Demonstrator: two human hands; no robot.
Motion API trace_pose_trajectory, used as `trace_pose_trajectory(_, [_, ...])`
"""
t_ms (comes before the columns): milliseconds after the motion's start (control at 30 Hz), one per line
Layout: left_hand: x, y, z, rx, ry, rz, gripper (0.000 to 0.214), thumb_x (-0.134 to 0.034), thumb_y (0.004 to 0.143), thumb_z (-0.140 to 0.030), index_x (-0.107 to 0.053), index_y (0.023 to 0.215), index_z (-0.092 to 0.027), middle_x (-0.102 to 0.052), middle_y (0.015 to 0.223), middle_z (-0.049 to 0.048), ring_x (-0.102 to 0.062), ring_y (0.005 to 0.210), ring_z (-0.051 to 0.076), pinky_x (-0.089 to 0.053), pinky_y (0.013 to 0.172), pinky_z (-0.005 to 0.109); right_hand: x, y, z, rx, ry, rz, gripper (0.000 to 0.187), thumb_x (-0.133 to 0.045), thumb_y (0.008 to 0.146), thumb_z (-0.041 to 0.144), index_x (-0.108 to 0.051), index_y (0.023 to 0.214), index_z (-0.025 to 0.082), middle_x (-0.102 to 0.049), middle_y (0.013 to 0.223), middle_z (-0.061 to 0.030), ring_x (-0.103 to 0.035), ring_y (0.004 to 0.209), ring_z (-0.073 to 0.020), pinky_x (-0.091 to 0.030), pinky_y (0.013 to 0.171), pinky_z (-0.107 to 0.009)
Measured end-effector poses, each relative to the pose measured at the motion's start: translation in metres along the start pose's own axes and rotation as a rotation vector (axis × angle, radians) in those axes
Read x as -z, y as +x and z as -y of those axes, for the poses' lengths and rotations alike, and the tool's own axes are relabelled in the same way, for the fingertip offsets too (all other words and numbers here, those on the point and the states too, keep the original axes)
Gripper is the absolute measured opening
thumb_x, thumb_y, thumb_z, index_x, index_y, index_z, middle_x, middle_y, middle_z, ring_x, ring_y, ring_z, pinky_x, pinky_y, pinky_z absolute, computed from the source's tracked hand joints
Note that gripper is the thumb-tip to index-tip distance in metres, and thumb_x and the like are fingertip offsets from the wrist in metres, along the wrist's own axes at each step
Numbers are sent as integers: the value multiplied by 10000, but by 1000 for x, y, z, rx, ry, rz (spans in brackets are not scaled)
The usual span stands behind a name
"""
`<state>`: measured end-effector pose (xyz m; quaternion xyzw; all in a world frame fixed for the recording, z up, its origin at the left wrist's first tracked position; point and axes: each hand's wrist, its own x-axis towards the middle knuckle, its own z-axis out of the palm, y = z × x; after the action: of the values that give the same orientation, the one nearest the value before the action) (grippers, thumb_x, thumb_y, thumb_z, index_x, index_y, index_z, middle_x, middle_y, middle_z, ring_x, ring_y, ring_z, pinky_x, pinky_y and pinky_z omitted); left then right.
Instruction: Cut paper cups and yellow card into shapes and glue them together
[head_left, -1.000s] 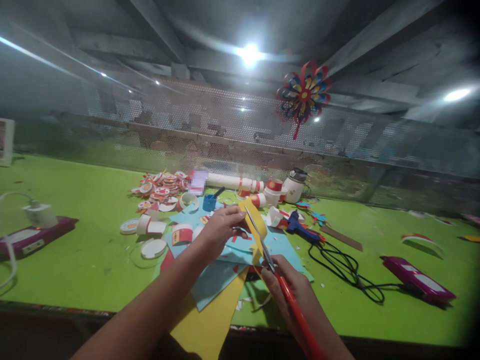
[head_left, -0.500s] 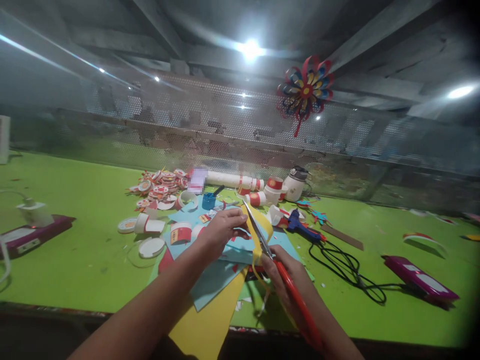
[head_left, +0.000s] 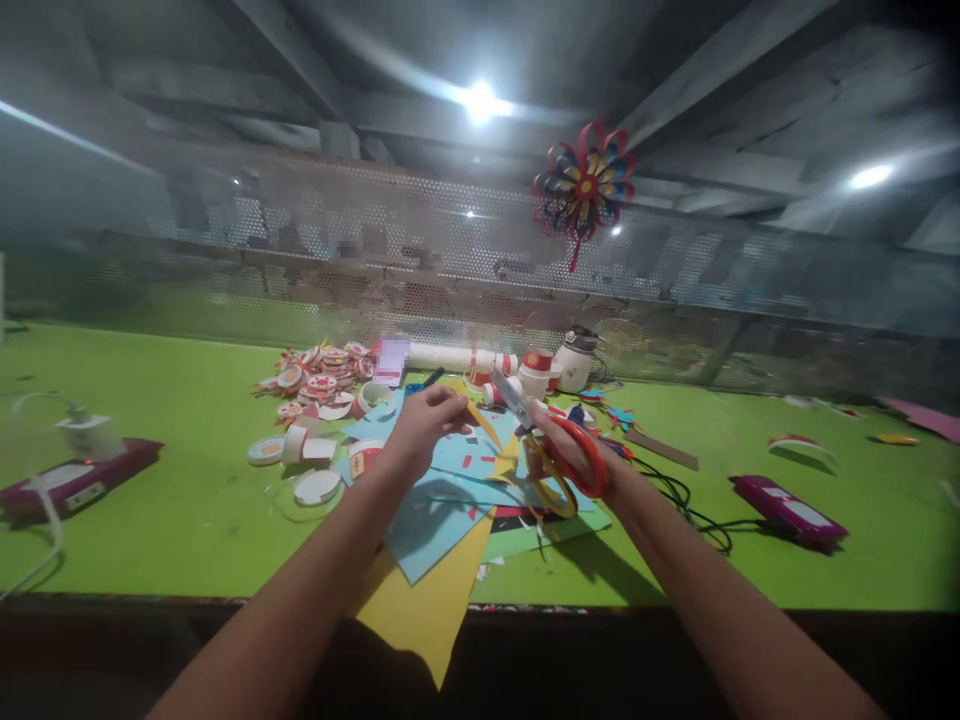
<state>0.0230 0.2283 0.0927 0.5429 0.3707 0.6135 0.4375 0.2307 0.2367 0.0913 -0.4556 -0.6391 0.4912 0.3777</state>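
My left hand (head_left: 427, 428) pinches a narrow piece of yellow paper (head_left: 484, 422) that slants down to the right. In my right hand (head_left: 561, 436) is a pair of scissors (head_left: 513, 398), its blades pointing up and to the left, apart from the paper held on the left. One scissor handle looks red, the other yellow. Under both hands lie light blue sheets (head_left: 439, 522), with a loose yellow scrap (head_left: 507, 458) and small red bits on them. A larger yellow sheet (head_left: 420, 610) hangs over the table's front edge.
Round red-and-white paper pieces (head_left: 322, 372) are heaped at the back left, near paper cups (head_left: 297, 444) and a white lid (head_left: 316, 487). A jug (head_left: 576, 358) stands behind. Purple power strips (head_left: 789, 510) lie on both sides; black cable runs at right. A paper pinwheel (head_left: 586, 188) hangs above.
The scissors have come away from the yellow paper, and my right hand has turned and risen with them. A yellow scrap now lies on the blue sheets. The view has shifted slightly.
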Motion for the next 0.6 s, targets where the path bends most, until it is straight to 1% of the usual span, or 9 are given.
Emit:
trace_pose_trajectory(67, [5,-5,-9,-112,80,-69,148,-598,751,-255,-534,661,-157,-614,636,31,-617,636,155,-477,584,264,1,-3,13,24,-1,-2,362,-589,766,551,-533,742,194,-555,519,33,-560,457,-138,-526,490,-288])
trace_pose_trajectory(167, [10,-24,-17,-298,243,-127,97,-617,751,-230,-586,685,-166,-596,689,21,-564,673,141,-460,673,275,-8,-21,29,103,12,-32,341,-678,722,475,-499,675,189,-542,517,44,-541,456,-112,-485,475,-236])
trace_pose_trajectory(233, [12,-42,-20,-526,510,-98,91,-585,790,-219,-621,720,-174,-604,754,39,-553,738,154,-447,736,295,-22,-40,36,156,63,-35,330,-678,730,457,-488,693,190,-533,533,53,-535,474,-101,-474,493,-221])
trace_pose_trajectory(300, [13,-63,-22,-792,820,-37,145,-513,843,-193,-642,780,-177,-621,805,68,-559,780,170,-446,735,302,-39,-63,39,190,134,-19,307,-663,749,449,-493,765,194,-548,586,47,-558,526,-110,-490,534,-234])
trace_pose_trajectory(333, [13,-73,-24,-900,940,-8,174,-478,860,-173,-648,821,-179,-630,828,82,-564,795,176,-449,725,300,-48,-75,39,204,172,-13,299,-656,758,443,-495,805,197,-558,620,40,-571,556,-118,-500,555,-245])
trace_pose_trajectory(367, [13,-84,-26,-973,1014,17,199,-455,869,-150,-651,869,-182,-638,857,93,-569,817,180,-451,724,298,-57,-88,40,219,210,-11,289,-642,773,437,-497,844,197,-568,660,30,-582,586,-123,-509,584,-259])
trace_pose_trajectory(433, [13,-104,-32,-1072,1096,71,243,-432,873,-119,-648,958,-188,-647,898,109,-574,868,192,-456,747,305,-73,-113,40,257,276,-20,268,-627,794,402,-507,910,193,-574,738,14,-595,641,-125,-516,658,-280])
trace_pose_trajectory(500, [14,-123,-38,-1131,1124,131,269,-434,870,-109,-642,1019,-193,-652,913,119,-578,911,209,-457,789,334,-84,-137,41,302,329,-43,265,-653,775,341,-513,947,196,-567,782,11,-593,681,-127,-509,706,-286])
trace_pose_trajectory(600, [16,-145,-43,-1180,1081,184,306,-468,857,-108,-622,1100,-211,-661,958,125,-584,960,231,-452,840,379,-94,-165,43,323,377,-95,288,-701,720,272,-520,936,212,-552,758,16,-578,685,-144,-502,669,-284])
